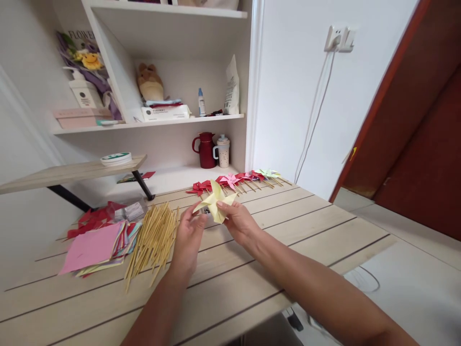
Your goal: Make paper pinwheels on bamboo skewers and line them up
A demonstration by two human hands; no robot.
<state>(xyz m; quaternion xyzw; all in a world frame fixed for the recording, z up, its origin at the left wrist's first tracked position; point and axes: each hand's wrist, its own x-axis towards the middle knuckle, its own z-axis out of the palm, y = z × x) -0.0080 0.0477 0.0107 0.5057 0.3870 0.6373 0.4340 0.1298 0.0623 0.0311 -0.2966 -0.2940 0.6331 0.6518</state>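
Left hand (188,235) and right hand (239,221) both pinch yellow paper pinwheel (215,201) above worktop (252,269); stick pile (153,238) at 9 o'clock.

A row of finished paper pinwheels (236,181) lies along the far edge of the wooden table (317,226). Behind it, a red jug (206,150) stands just beside a speckled lidded mug (223,151), with a plush toy (150,82) on the shelf above and a wall socket (339,38) at right.
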